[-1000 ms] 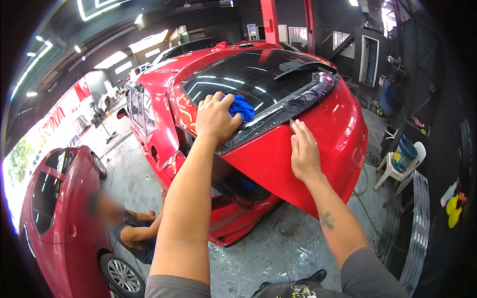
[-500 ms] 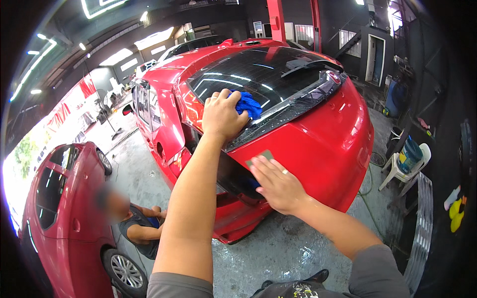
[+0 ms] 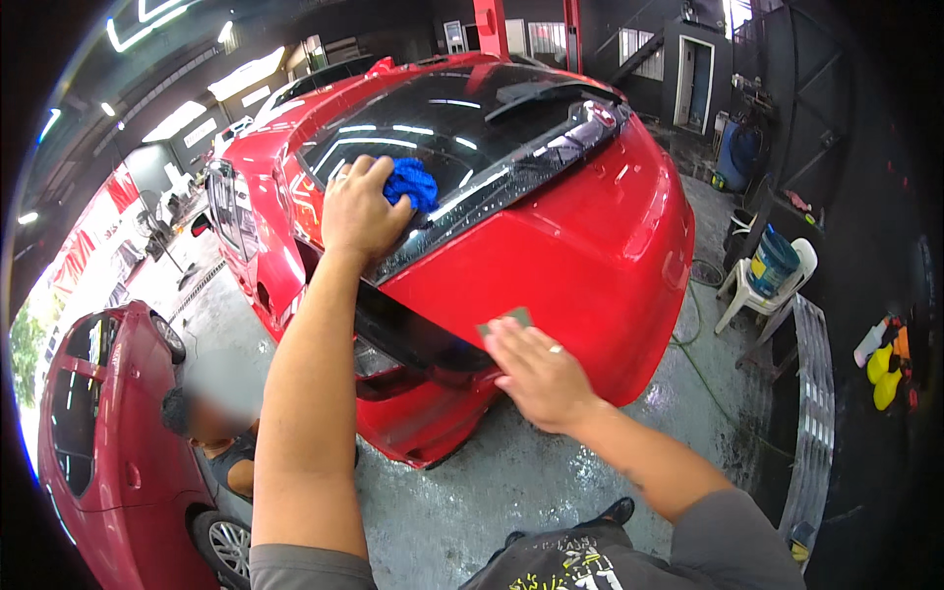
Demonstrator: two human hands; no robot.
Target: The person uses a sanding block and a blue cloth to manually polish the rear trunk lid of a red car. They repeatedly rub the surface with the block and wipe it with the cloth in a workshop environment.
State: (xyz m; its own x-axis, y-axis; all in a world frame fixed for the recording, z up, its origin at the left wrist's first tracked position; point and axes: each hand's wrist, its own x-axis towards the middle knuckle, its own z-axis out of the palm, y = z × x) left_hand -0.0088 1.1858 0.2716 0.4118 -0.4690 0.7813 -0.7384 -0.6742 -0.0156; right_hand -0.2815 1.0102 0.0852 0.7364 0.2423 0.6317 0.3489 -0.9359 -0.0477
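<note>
A bunched blue cloth is gripped in my left hand, up by the lower left edge of the dark rear window of a red car. My right hand lies with long, flat fingers on the lower part of the glossy red tailgate. Under those fingers is a small olive-green sheet that looks like sandpaper; only its upper edge shows. A dark opening in the bodywork lies left of my right hand, below the tailgate's left corner.
A person is low down at the left, beside a second red car. On the right, a white plastic chair carries a blue water jug. A green hose runs over the wet grey floor. A metal ramp stands near the dark wall.
My view has turned rightward, so the cars appear further left. My right hand has slid rightward across the tailgate with the sandpaper. The left hand keeps its place with the cloth.
</note>
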